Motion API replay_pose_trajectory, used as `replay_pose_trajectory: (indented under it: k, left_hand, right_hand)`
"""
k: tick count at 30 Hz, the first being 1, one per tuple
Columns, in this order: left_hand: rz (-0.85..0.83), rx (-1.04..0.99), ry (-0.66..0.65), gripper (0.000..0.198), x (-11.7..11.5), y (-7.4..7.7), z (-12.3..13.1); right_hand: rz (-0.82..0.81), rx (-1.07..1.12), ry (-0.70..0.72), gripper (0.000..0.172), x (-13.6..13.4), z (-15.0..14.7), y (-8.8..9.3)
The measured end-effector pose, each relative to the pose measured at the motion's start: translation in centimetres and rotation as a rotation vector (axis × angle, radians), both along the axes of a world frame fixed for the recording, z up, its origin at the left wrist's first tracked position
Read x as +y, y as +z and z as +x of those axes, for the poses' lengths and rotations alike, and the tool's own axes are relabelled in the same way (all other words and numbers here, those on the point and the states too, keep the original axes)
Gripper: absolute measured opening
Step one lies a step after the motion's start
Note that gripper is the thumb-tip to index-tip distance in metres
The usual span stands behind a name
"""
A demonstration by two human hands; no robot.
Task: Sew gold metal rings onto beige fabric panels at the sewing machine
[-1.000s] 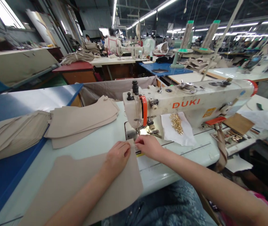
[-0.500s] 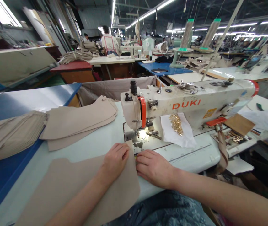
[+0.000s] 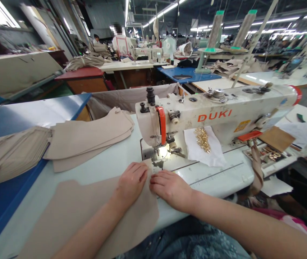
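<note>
A large beige fabric panel (image 3: 88, 201) lies flat on the pale sewing table, its upper corner just in front of the needle area of the white sewing machine (image 3: 212, 115). My left hand (image 3: 132, 180) rests on this panel near its right edge, fingers curled and closed on the material. Against that same edge, my right hand (image 3: 171, 189) has its fingers bent and pressed together; their tips are hidden, so anything small beneath them cannot be made out. The presser foot (image 3: 159, 150) is lit by the machine's lamp, a little beyond both hands.
Behind my left hand lie stacked beige panels (image 3: 91, 138), with another pile (image 3: 13, 151) farther left. Gold metal hardware (image 3: 202, 139) sits on a white cloth (image 3: 215, 154) beside the machine. A parts tray (image 3: 273, 158) is at right. A person (image 3: 121, 45) works in the background.
My right hand has shifted slightly left, onto the panel's edge, covering a small yellow-green bit seen under its fingers before. My left hand has barely moved, and the view has tilted slightly.
</note>
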State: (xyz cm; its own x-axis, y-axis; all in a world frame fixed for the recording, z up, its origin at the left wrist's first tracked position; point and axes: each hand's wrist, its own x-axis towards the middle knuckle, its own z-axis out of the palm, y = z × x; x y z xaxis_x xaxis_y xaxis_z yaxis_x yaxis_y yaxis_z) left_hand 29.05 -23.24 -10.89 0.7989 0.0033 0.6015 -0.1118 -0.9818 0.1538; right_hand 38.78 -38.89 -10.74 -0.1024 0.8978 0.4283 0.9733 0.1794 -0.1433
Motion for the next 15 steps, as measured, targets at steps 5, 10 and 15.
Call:
replay_pose_trajectory:
  k: [5,10,15]
  left_hand:
    - [-0.001,0.007,0.001,0.017,0.01,-0.04,-0.01]
    - [-0.011,0.005,-0.001,0.018,-0.11,0.02,0.14]
    - [-0.001,0.008,-0.004,0.018,-0.15,0.09,0.23]
  right_hand:
    - [0.008,0.009,-0.006,0.014,-0.03,-0.01,0.15]
    - [-0.009,0.012,-0.008,0.011,-0.07,0.02,0.12]
    - [-0.024,0.020,-0.004,0.013,-0.04,0.07,-0.08]
